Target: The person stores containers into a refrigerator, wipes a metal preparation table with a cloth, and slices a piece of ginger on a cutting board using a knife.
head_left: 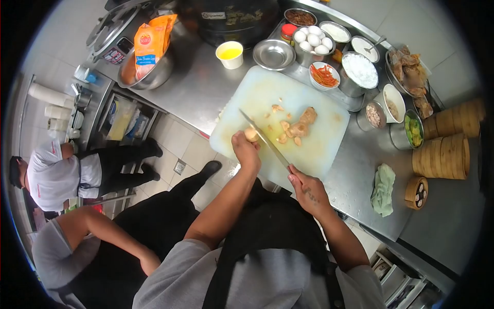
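Left hand [246, 150]: closed on a pale ginger piece [251, 134], over the near-left part of the cutting board [321, 147]. Right hand [309, 190]: wrapped around the handle of the knife [272, 148], blade angled away from me, just beside the piece. Can't tell if the piece rests on the board or sits slightly above it; my grip hides its underside. Handling, my estimate: light, firm, not fragile, but bare flesh is probably damp and a bit slick, so I'd pinch low on the sides, tips curled back from the edge. Knife should be stiff and heavier than the ginger; hold it by the handle only, up close to the blade. The knobbly ginger root [304, 121] lies right of the blade, loose scraps [283, 125] near it. I'd take that by its thick middle; the knobs look like snap points. Board's broad and flat, likely slippery where wet.
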Available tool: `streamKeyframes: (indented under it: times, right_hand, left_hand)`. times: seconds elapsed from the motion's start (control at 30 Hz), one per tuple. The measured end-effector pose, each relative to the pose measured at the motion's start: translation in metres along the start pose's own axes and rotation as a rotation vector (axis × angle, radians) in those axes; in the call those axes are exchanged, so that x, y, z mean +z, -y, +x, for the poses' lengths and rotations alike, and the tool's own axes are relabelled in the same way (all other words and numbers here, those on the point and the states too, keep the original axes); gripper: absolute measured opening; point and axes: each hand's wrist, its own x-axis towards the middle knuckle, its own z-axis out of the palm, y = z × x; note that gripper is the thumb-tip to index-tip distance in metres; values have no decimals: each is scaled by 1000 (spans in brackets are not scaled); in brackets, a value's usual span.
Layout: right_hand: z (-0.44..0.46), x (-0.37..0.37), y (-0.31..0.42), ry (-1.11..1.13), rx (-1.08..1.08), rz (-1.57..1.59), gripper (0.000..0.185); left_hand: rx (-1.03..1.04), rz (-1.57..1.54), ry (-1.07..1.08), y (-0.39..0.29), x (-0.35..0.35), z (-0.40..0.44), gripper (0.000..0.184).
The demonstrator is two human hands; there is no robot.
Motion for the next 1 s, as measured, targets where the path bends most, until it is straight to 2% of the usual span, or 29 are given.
streamKeyframes:
  times: [0.07, 0.13, 0.27, 0.4, 0.57, 0.67, 0.73, 0.83, 1.0]
  right_hand:
    - [0, 4, 0, -34, -126, 22, 34]
    - [-6, 3, 3, -30, -98, 7, 34]
    - [-21, 0, 3, -8, -28, 7, 34]
    - [-37, 0, -11, -91, -69, -13, 34]
    - [-50, -21, 1, -40, -72, -281, 35]
    - [-53, -23, -1, -33, -72, -318, 37]
    - [-53, -25, 0, -29, -60, -311, 37]
    - [-56, -26, 0, -26, -49, -284, 37]
    - [-57, -28, 4, -12, -22, -301, 37]
  left_hand:
    - [-13, -72, -8, -7, 6, 4, 32]
    - [52, -38, -94, -13, 10, 7, 31]
    - [47, -77, -81, -25, 14, 5, 29]
    - [-45, -60, -73, -31, 12, 11, 29]
    - [-19, -53, -132, -37, 21, 3, 32]
    - [85, 33, -95, -32, 20, 3, 37]
    - [238, 83, -170, -20, 16, 13, 40]
    - [340, 157, -152, -13, 11, 21, 40]
    - [365, 101, -127, -14, 17, 19, 37]
